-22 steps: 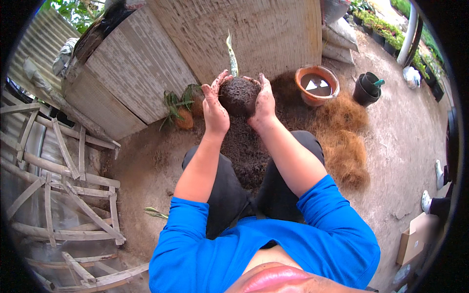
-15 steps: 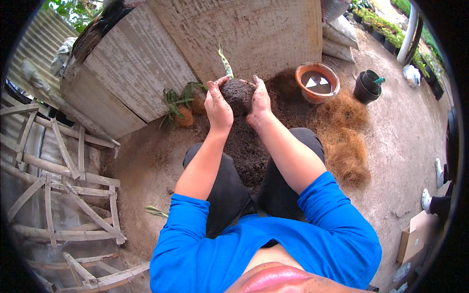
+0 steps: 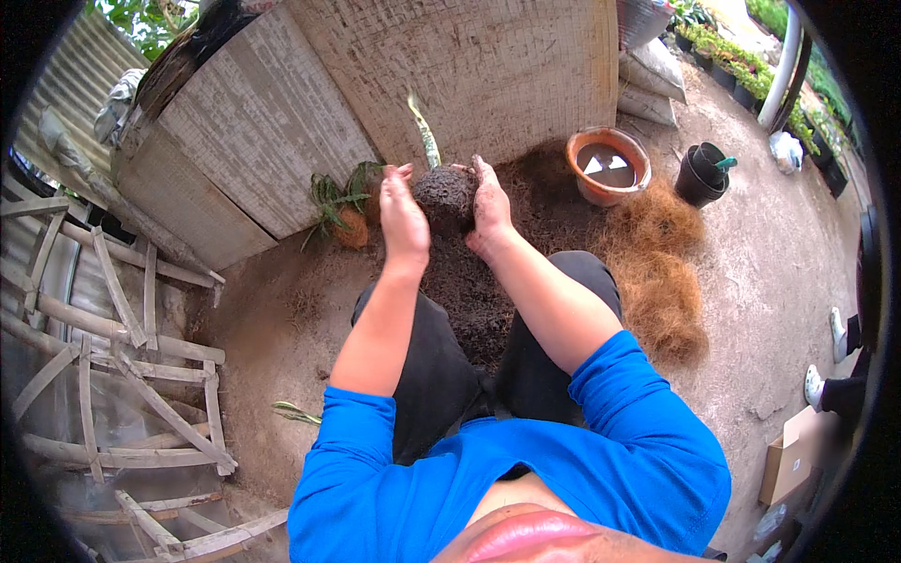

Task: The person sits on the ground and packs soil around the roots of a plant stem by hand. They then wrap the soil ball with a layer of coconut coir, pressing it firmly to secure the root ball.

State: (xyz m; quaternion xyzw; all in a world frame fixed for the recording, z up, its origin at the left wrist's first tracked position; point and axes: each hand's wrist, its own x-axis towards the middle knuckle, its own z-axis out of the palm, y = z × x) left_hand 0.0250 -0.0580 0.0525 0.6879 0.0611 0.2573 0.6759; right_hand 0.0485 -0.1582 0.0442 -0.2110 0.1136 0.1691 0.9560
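Observation:
A rounded ball of dark soil [image 3: 445, 195] with one upright, variegated plant leaf [image 3: 424, 133] rising from it is between my hands, above loose dark soil [image 3: 469, 300] between my knees. My right hand [image 3: 490, 211] cups the ball's right side, its fingertips curling behind the top. On the other side, my left hand [image 3: 404, 223] is open with fingers stretched out, close alongside the ball; whether it touches cannot be made out. Dirt marks both hands. The underside of the ball is partly hidden.
To the right stand a terracotta-coloured pot of murky water [image 3: 608, 167], brown fibre [image 3: 657, 281] and black pots [image 3: 702, 176]. Ferny plants with a brown fibrous base [image 3: 351, 227] sit by the wooden boards [image 3: 469, 75]. Wooden frames [image 3: 122, 366] line the left; a cut leaf [image 3: 297, 413] lies nearby.
My left hand has shifted left and its fingers have straightened from around the soil ball. The ball and my right hand have moved slightly left and down.

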